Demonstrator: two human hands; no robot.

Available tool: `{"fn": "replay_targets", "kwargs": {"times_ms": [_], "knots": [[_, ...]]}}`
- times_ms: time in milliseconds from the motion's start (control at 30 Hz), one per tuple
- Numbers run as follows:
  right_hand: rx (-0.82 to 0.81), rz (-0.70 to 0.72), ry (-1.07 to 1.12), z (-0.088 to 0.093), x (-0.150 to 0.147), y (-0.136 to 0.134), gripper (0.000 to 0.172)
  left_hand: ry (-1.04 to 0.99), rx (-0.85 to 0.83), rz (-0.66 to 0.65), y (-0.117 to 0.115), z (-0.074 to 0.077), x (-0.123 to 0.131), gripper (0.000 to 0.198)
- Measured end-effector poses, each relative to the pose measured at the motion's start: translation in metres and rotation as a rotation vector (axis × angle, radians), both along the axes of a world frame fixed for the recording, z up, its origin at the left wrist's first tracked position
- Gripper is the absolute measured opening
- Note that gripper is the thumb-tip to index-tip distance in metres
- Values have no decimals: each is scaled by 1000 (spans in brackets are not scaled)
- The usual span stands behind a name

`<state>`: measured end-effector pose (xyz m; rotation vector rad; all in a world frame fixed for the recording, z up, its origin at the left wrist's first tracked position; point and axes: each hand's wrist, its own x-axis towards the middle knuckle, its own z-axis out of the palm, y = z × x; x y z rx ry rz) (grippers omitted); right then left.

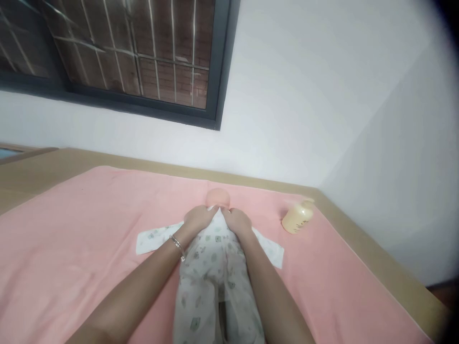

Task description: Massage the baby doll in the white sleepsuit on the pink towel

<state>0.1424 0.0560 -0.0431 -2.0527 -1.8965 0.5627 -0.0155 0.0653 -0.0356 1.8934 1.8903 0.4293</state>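
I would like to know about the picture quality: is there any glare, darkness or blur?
In the head view, bright streaks, probably glare, cross the window at upper left; the right corners fade to blurry black; the right wall looks greyer than the wall beside the window; the patterned clothing looks soft, and the bottle has unreadable lettering.

A dark-framed window (221, 62) is showing metal bars (194, 43) and brickwork (165, 79) as white walls (287, 95) are rising behind a wooden counter (36, 177).
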Motion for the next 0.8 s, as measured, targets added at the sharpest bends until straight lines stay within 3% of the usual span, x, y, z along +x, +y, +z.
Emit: {"fn": "replay_targets", "kwargs": {"times_ms": [167, 400, 800], "knots": [[25, -11, -25, -3, 0, 1, 68, 34, 13, 1, 5, -6, 1, 79], [55, -29, -19, -8, 1, 1, 65, 72, 2, 16, 4, -3, 4, 78], [33, -33, -28, -7, 2, 2, 71, 52, -7, 7, 2, -2, 4, 79]]}}
